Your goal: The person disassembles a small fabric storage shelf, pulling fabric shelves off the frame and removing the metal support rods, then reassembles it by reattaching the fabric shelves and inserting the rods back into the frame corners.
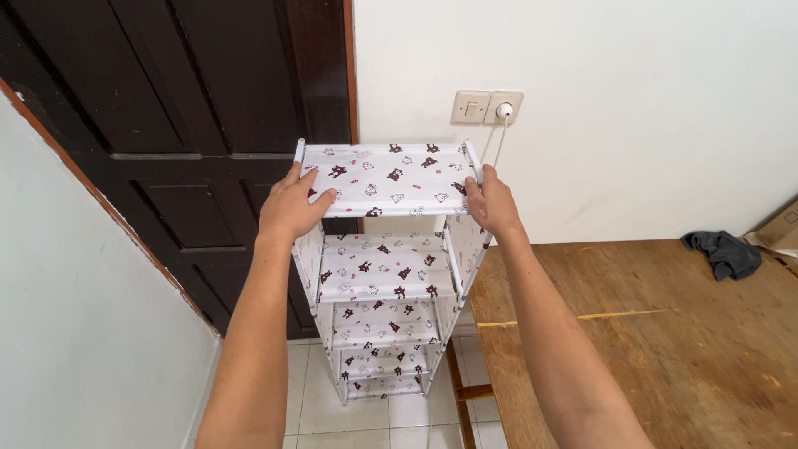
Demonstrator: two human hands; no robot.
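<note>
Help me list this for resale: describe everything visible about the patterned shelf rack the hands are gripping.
The shelf rack is a tall, narrow unit with several stacked tiers, covered in white fabric-like sheeting printed with small dark and red figures, on white tubular posts. It stands upright on the pale tiled floor before a dark door, beside a wooden table. The left hand and right hand grip its top tier's front corners.

The white tiled floor (349, 407) carries the fabric shelf rack (384, 274), standing upright on its legs. To my right, the worn wooden surface (665, 349) bears a crumpled dark grey cloth (725, 252) near the wall, with a cardboard box (777, 226) just beside the cloth.
</note>
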